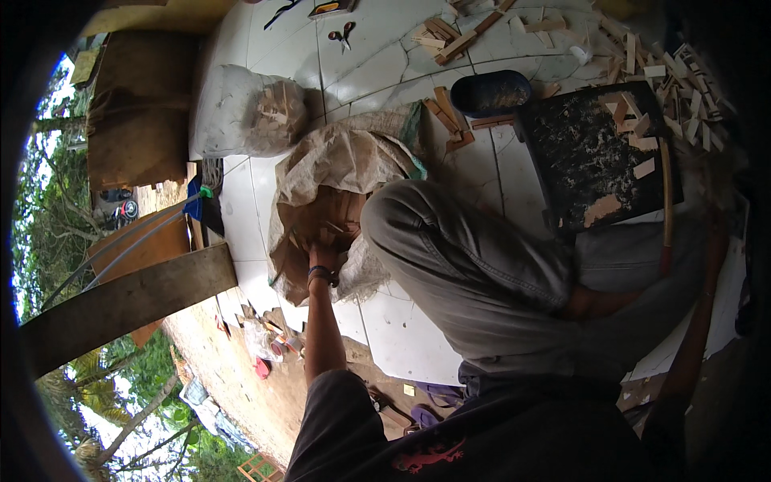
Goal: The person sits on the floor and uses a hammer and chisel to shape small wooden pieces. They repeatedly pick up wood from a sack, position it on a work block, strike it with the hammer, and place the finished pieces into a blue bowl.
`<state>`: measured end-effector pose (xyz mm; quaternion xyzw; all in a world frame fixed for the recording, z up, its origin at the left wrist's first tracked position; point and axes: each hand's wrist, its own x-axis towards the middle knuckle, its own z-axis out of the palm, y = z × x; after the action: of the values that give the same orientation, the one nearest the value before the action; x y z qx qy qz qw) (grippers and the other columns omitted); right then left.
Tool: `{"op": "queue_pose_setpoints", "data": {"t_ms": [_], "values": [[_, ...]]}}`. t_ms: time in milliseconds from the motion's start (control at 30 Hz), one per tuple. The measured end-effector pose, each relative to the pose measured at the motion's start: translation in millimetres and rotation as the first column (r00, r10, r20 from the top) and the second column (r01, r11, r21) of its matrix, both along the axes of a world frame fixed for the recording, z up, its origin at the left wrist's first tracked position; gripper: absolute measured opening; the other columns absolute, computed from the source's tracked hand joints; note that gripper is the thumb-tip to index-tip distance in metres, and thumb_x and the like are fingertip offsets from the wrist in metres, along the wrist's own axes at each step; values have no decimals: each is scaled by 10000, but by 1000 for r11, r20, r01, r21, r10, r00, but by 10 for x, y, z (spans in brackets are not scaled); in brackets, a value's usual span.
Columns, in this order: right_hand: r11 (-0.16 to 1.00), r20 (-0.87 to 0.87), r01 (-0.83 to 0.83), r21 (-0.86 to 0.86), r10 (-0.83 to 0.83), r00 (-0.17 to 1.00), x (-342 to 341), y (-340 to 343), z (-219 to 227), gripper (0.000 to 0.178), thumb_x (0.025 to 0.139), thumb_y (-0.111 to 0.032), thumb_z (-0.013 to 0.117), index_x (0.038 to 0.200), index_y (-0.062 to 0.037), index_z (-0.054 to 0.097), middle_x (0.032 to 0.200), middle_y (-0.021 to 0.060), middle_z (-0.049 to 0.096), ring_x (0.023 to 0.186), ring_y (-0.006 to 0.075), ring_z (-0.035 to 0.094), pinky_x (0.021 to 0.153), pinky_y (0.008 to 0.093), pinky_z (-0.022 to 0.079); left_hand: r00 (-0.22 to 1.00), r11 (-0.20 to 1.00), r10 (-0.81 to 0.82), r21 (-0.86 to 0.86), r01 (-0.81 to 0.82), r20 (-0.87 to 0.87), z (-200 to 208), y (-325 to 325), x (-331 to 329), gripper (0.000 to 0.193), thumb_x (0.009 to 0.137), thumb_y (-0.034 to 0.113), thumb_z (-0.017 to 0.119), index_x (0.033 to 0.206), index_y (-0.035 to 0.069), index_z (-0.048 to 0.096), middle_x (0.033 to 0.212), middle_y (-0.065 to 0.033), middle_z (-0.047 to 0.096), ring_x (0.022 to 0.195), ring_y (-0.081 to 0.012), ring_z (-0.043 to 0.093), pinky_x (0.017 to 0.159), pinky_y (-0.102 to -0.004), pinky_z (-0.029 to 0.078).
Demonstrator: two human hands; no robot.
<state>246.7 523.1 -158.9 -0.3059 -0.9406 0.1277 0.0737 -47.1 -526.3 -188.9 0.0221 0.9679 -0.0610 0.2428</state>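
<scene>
My left hand (324,251) reaches down into the mouth of a pale woven sack (341,153) that stands open on the tiles beside my bent leg. Thin wood pieces (347,210) lie inside it around my hand. Its fingertips are lost among the wood and shadow, so I cannot tell whether they grip a piece. Far to the right, near the dark rim, my right hand (715,229) hangs by my lower leg; its fingers are too dim to make out. Close to it a slim wooden stick (666,193) leans along the edge of a black, worn board (562,153) with wood chips on it.
Beyond the board lies a heap of small wood offcuts (695,100). A dark blue tub (462,95) sits near more strips (458,48). Scissors (343,35) rest at the far side. A filled clear plastic bag (241,112) stands left, above a wooden beam (161,281).
</scene>
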Motion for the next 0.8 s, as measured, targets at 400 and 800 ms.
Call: {"op": "queue_pose_setpoints", "data": {"t_ms": [400,800], "values": [[998,-66,58,16,-56,996,-225,-487,357,408,1099,-302,498,1313,1,668,1282,204,690,1200,341,655,1011,401,486,954,927,207,355,-120,-217,58,-196,-50,436,944,316,696,1302,68,679,1257,-163,713,1103,-294,696,943,-430,558],[995,-68,98,-10,-98,993,-295,-614,422,437,1100,-336,502,1332,-2,663,1281,175,708,1188,305,672,1022,380,483,893,820,428,474,-320,-140,-292,-377,-192,522,962,381,708,1359,51,633,1247,-104,715,1074,-237,700,891,-371,591]]}}
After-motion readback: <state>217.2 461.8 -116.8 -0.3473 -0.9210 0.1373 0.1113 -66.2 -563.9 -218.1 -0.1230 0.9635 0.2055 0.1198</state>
